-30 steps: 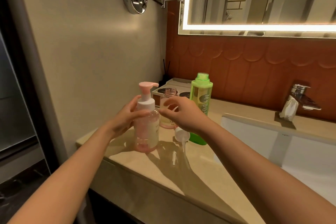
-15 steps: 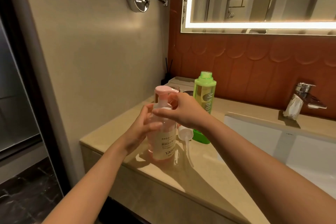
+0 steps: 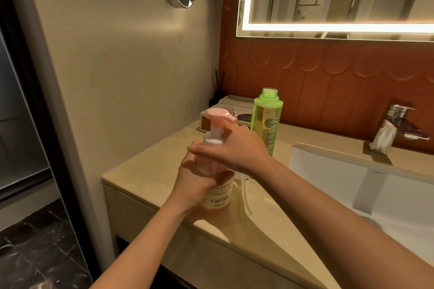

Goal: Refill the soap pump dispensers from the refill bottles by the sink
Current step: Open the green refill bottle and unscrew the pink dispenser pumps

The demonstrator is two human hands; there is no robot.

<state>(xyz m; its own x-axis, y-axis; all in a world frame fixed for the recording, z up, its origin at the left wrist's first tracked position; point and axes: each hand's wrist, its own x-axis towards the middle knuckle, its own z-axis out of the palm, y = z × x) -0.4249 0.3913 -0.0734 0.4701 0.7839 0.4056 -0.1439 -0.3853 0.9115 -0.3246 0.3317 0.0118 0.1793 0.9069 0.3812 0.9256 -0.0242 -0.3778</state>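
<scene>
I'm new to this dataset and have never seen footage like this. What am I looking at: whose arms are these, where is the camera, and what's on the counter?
No machine here: these are a person's two bare arms, filmed by one wide-angle camera worn on their head, looking forward and down. The left hand wraps the body of a pink pump bottle labelled YAPING, standing upright on the beige counter. The right hand has its grip round the bottle's white collar, just under the pump head. Behind stands a green bottle with its neck open, no cap. A loose white pump with its tube lies on the counter beside them. To the right are the white sink and a tap.
</scene>
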